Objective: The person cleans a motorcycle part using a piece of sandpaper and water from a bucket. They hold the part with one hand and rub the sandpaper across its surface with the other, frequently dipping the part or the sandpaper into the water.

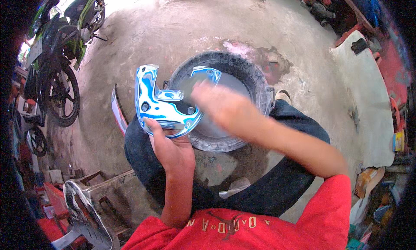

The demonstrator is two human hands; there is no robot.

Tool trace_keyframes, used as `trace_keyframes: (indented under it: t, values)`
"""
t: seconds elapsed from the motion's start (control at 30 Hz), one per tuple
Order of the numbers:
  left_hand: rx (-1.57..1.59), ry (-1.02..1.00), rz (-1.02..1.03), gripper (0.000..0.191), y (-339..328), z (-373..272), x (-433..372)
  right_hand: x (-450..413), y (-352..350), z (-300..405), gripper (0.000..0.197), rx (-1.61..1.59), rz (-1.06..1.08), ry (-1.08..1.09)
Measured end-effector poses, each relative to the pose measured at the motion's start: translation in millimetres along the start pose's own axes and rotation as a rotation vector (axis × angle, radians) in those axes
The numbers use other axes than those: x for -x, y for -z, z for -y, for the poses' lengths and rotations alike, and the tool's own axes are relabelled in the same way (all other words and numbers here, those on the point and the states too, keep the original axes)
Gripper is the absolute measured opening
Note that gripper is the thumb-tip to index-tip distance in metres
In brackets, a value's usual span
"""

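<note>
My left hand (174, 146) holds the lower edge of a glossy blue and silver curved part (162, 111), which has several round holes and looks like a motorcycle trim piece. My right hand (211, 98) is blurred by motion at the part's right side. A greyish-green thing (191, 85), perhaps a sanding sheet or cloth, shows blurred at its fingertips. Below the part a round black tub (216, 146) with side handles stands on the floor between my legs, with greyish liquid (235, 82) in it.
A motorcycle (63, 90) stands at the left. A curved panel (119, 110) lies beside my left knee. At lower left is a metal-framed object (87, 214). A pale sheet (364, 103) lies at the right, and a small whitish scrap (234, 192) on the floor near my lap.
</note>
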State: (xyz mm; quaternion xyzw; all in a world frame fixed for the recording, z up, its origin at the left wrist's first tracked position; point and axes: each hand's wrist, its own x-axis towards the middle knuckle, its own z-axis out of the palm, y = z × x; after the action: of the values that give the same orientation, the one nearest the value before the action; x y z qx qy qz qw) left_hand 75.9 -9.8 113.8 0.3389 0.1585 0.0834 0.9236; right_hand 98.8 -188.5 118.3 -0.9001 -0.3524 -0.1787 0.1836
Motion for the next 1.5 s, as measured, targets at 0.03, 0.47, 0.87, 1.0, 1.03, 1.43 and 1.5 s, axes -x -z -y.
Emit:
trace_keyframes:
  t: [0.03,0.47,0.87,1.0,1.03,1.43,1.5]
  values:
    - [0.004,0.003,0.005,0.048,-2,1,0,-3,4,-25,0.051,0.072,0.017,-0.089]
    - [0.044,0.000,-0.008,0.048,-5,-3,0,-8,6,-37,0.044,0.161,-0.104,-0.081]
    - [0.071,-0.007,0.022,0.046,-9,-7,2,-10,9,-21,0.050,0.038,0.009,-0.135]
    - [-0.089,0.109,0.012,0.049,6,-8,1,4,2,31,0.050,-0.132,-0.072,0.123]
    - [-0.028,0.055,0.023,0.049,4,-6,1,6,2,33,0.050,-0.172,-0.070,0.192]
    - [0.005,-0.027,0.071,0.051,-10,-16,9,15,7,-125,0.029,-0.179,0.031,-0.562]
    - [0.013,-0.024,0.082,0.051,-9,-12,8,22,-5,-134,0.028,-0.208,0.100,-0.600]
